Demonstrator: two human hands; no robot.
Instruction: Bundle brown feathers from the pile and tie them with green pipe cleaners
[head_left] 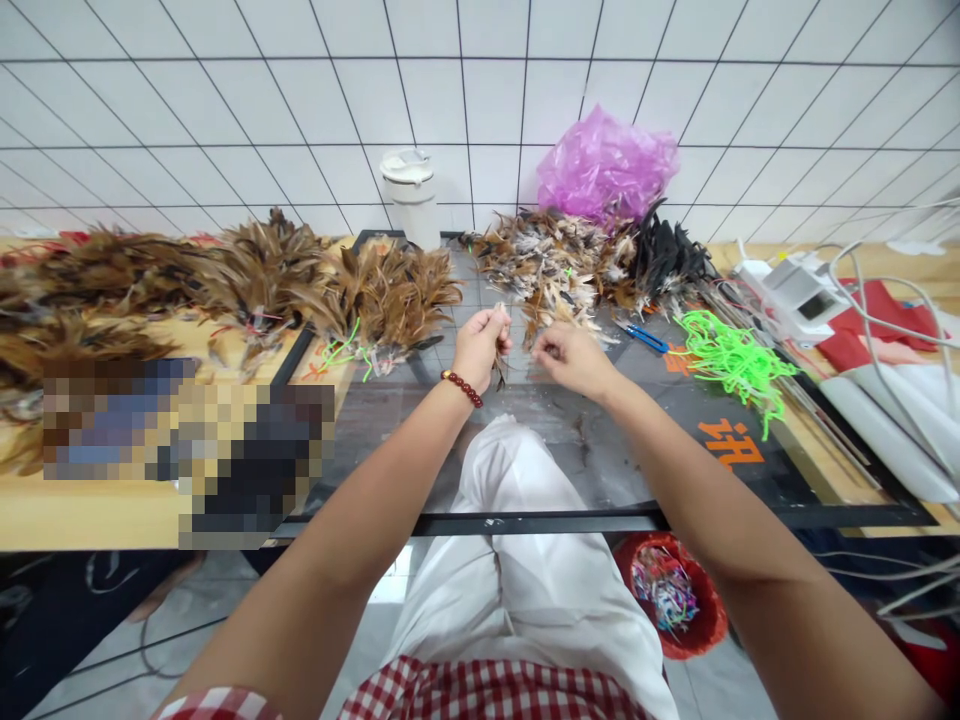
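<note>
My left hand, with a beaded bracelet at its wrist, is closed over the glass-topped table. Dark feathers poke out below its fingers. To its right my right hand is curled with fingertips together, at the near edge of a pile of mottled brown and white feathers. Whatever those fingertips may hold is too small to make out. Brown feather bundles lie left of my hands, with green cord by their ends. Blue-handled snips rest right of my right hand.
Bright green cord is heaped at the right, near black feathers. A white tumbler and pink plastic bag stand along the tiled wall. More brown feathers cover the left. A red bin sits below the table edge.
</note>
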